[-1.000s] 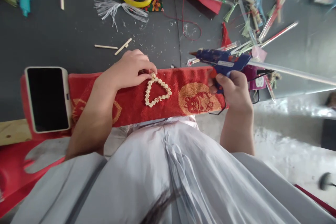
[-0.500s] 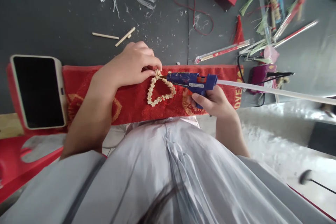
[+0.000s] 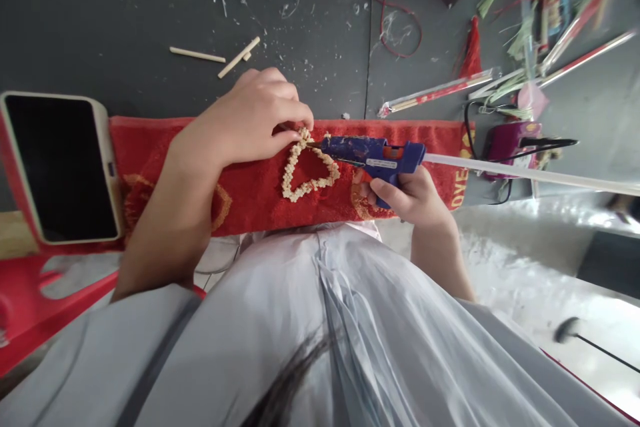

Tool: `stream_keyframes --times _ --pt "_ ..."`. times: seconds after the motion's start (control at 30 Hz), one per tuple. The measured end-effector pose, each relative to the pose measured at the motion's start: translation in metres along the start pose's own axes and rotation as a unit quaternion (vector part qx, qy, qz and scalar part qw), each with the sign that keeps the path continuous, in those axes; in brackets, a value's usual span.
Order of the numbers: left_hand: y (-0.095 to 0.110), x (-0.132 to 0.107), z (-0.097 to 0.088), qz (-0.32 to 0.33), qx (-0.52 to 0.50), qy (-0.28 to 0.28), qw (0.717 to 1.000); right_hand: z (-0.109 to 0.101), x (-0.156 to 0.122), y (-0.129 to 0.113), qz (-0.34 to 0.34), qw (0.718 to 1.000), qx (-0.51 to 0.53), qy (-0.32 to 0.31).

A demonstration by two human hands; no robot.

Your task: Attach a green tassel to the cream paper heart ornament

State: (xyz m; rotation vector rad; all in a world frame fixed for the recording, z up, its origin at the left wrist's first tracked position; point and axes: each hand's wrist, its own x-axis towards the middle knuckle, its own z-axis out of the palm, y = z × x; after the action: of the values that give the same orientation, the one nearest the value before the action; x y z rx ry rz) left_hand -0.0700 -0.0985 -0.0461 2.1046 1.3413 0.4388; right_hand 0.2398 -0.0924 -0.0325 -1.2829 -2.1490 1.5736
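l hand (image 3: 253, 117) pinches cream beaded loop (image 3: 288, 177) at top; r hand (image 3: 413, 197) clamped round hot-glue gun (image 3: 365, 152), nozzle (image 3: 316, 145) there. prob gluing step; next needs steady tip.

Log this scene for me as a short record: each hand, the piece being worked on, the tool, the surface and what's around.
Left hand: pinching the top of the beaded loop
Right hand: gripping the glue gun
Beaded loop: cream, roughly triangular, on the red towel
Glue gun: blue, nozzle at the loop's top; contact unclear
Surface: red towel along the dark table's near edge
Around: phone at left, pale sticks beyond the left hand, red tassel at right
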Motion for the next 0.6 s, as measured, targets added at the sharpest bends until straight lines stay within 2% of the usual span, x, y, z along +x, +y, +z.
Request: stream_keyframes --times 0.37,0.6 --pt "-0.0001 -0.0006 0.0016 0.007 0.012 0.013 1.000 0.0013 0.0020 0.0037 -0.014 1.000 -0.004 0.009" --pt "0.0015 -0.0016 -0.0010 0.017 0.031 0.009 0.999 -0.0008 -0.0011 0.0068 0.000 1.000 0.021 0.008"
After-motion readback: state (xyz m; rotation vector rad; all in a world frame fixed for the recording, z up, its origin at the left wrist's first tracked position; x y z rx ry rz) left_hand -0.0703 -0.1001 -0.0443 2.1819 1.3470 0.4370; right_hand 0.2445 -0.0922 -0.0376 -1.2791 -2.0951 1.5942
